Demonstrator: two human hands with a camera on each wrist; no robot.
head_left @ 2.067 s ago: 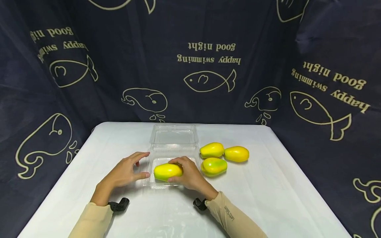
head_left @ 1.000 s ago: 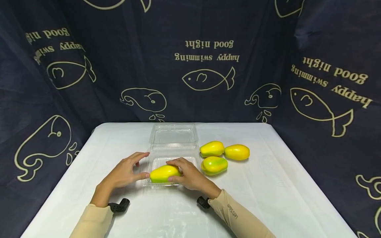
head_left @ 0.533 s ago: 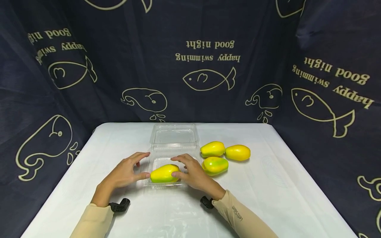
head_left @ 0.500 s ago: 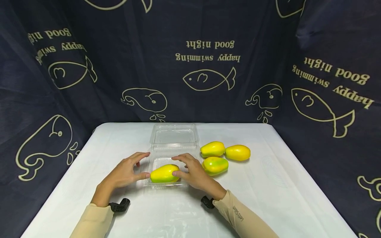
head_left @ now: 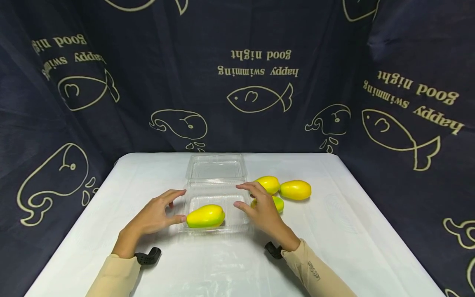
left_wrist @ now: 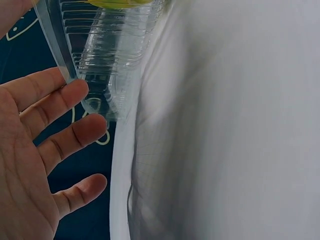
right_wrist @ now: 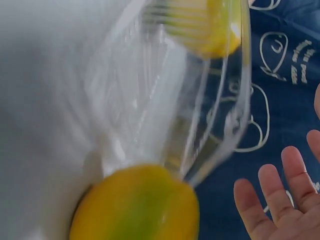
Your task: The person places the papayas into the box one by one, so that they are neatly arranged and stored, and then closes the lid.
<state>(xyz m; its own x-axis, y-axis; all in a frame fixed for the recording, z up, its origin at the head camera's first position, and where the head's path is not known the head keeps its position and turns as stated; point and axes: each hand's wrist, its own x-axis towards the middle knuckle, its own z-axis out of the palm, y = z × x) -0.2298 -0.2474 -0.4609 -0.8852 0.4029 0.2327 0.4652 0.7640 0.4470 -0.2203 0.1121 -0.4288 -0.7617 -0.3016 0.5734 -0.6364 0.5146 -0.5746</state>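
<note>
A clear plastic clamshell container (head_left: 236,214) stands with its lid (head_left: 217,168) folded back on the table. One yellow-green papaya (head_left: 205,216) lies in its near left part. My left hand (head_left: 154,214) is at the container's left side, fingers spread; in the left wrist view, fingertips (left_wrist: 75,92) touch the clear wall. My right hand (head_left: 264,210) is above the container's right side with fingers apart, holding nothing. Behind it, a green-and-yellow papaya (head_left: 278,204) is partly hidden. The right wrist view shows this papaya (right_wrist: 140,207) close up, beside the container wall.
Two more papayas lie right of the container: one (head_left: 269,184) partly behind my right fingers, another (head_left: 295,190) farther right. A white cloth covers the table (head_left: 326,231). A dark blue printed curtain (head_left: 259,132) surrounds its back and sides.
The papaya went down and left inside the container, and my right hand let go of it. The right hand then moved right toward the other papayas. My left hand stayed put.
</note>
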